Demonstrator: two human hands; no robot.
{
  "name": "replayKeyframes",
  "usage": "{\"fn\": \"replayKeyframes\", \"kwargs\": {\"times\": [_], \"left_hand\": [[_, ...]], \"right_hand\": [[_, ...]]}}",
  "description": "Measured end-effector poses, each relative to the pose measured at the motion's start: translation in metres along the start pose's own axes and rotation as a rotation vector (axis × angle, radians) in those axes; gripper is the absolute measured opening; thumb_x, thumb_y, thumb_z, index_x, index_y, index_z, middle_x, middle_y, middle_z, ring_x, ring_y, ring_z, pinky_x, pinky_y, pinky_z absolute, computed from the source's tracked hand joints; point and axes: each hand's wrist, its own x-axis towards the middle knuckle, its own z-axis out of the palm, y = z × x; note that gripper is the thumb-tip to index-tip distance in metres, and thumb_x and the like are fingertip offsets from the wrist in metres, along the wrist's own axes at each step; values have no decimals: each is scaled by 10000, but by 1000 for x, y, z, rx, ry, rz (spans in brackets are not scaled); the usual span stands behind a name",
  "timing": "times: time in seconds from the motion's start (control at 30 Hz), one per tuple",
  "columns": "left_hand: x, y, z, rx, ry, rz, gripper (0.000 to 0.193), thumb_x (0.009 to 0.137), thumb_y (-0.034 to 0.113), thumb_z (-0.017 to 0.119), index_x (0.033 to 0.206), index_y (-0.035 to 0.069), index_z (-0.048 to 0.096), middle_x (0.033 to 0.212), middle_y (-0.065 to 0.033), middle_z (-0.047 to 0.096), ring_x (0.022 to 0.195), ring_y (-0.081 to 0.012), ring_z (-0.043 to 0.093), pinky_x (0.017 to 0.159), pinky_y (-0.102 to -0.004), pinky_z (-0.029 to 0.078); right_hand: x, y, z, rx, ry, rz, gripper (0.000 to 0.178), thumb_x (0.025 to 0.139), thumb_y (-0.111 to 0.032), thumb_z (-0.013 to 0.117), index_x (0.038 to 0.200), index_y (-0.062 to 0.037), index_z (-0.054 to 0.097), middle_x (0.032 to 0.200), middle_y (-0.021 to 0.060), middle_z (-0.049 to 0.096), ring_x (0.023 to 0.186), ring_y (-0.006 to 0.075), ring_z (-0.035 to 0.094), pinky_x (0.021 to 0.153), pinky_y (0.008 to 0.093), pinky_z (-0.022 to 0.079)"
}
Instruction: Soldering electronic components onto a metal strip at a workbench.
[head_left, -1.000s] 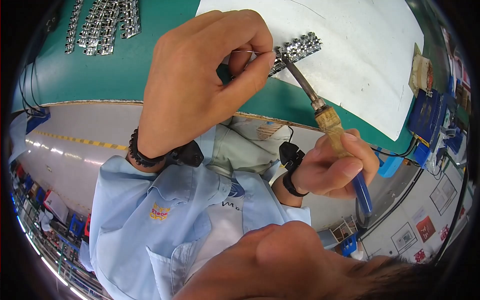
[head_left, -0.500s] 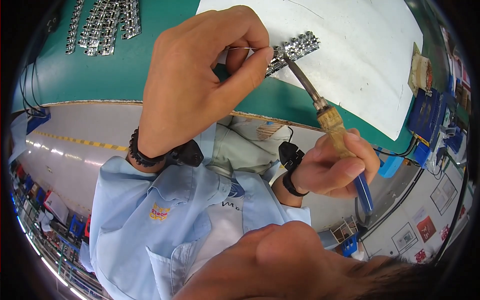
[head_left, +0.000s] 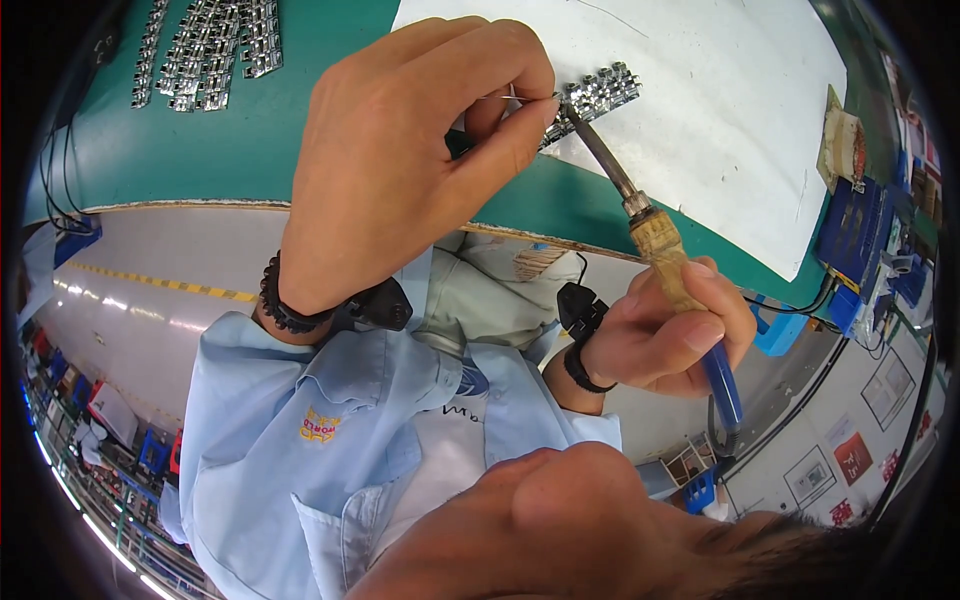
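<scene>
My left hand [head_left: 420, 140] pinches a thin silvery wire [head_left: 497, 97] between thumb and forefinger. Its fingertips are right beside a strip of shiny metal parts [head_left: 605, 90], which lies across the edge of the white sheet and is partly hidden by the hand. Wrapped in my right hand [head_left: 680, 335] is a soldering iron [head_left: 655, 230] with a tan grip and a blue handle end. The dark tip of the iron meets the strip close to the left fingertips; the exact contact point is too small to make out.
Several more strips of metal parts [head_left: 215, 55] lie on the green bench mat [head_left: 230, 150] at the far left. The white sheet [head_left: 720, 130] covers the mat's right side. A blue box-shaped unit [head_left: 853, 235] with a worn yellowish pad [head_left: 843, 145] stands at the right edge, with cables nearby.
My left hand has shifted slightly right along the strip with the wire. The soldering iron's tip and handle have moved a little left.
</scene>
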Motion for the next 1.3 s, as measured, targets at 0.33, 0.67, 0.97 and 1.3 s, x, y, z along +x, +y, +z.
{"fn": "replayKeyframes", "kwargs": {"times": [0.33,0.67,0.97,1.3], "left_hand": [[3,-1,3,80,-10,13,109,808,-26,748,848,30,662,707,-2,541,591,-89,423,534,-265,301],[-2,7,0,-104,49,-185,92,930,51,708,884,32,631,708,69,491,634,-13,370,548,-218,256],[-6,15,-4,-233,30,-50,47,949,32,655,928,41,613,653,72,429,601,-15,311,544,-233,229],[-7,12,1,-309,-50,-340,107,896,41,697,959,27,613,627,53,352,576,-57,308,545,-250,259]], "right_hand": [[3,-3,3,-33,-6,19,495,1014,-524,579,1065,-32,596,572,15,528,498,90,464,510,242,356],[2,-2,6,-12,49,0,490,1026,-500,569,1076,-13,589,568,22,511,477,82,450,460,231,323],[3,10,-2,-8,133,-139,479,1053,-452,536,1080,25,572,560,51,498,446,87,422,434,239,302],[1,11,7,-6,63,-276,427,1072,-344,469,1005,65,568,506,32,404,386,79,321,382,250,213]]}}
